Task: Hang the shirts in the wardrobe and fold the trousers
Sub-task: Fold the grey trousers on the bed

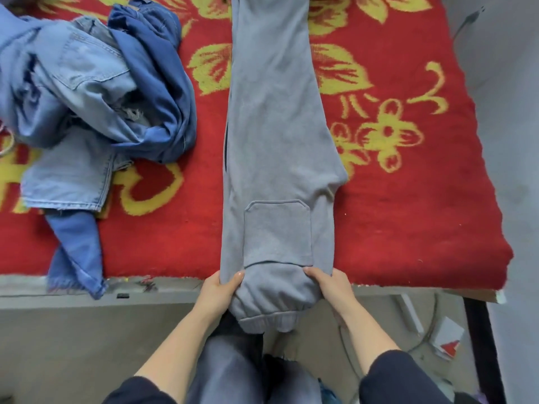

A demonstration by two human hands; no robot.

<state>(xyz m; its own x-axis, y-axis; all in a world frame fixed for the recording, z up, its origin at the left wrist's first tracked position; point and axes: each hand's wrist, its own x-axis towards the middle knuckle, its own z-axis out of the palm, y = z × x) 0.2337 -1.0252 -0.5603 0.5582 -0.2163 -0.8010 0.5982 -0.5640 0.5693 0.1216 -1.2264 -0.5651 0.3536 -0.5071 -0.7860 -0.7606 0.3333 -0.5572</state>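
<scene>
Trousers (277,135) laid lengthwise on blanket (408,214), running away from hands. Left hand (218,293) and right hand (329,284), apart, grip waistband sides at bed edge, likely to start fold. Denim pile (87,97) far beyond left hand.

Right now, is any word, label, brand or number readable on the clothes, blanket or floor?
No text is readable.
Grey fleece trousers: no print visible.
Red blanket with yellow flowers: pattern only.
White-and-red box on the floor: too blurred to read.
</scene>
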